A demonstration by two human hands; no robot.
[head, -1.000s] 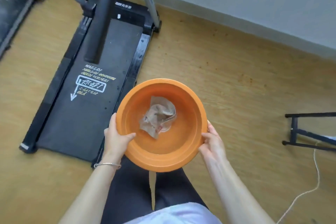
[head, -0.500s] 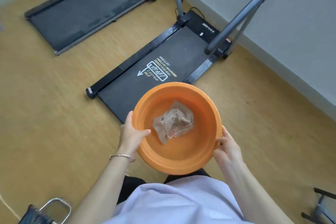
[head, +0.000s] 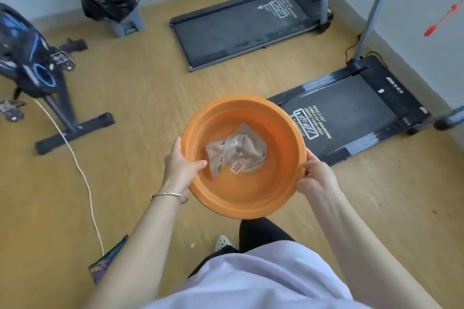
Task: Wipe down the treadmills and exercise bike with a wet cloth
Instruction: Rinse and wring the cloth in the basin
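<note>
Both hands carry an orange basin [head: 238,195] above the wooden floor, with the cloth [head: 238,150] lying inside it.

A near treadmill [head: 351,108] lies just beyond the basin to the right, by the wall. A far treadmill [head: 241,25] stands further back, and the exercise bike [head: 32,63] is well apart at the left. The left hand [head: 179,165] grips the basin's left rim with the thumb hooked inside. The right hand [head: 316,175] grips the opposite rim, fingers curled round its edge. The crumpled beige cloth sits in shallow water at the basin's middle, between the two hands. Neither hand touches it, and the left thumb tip is near its lower corner.
</note>
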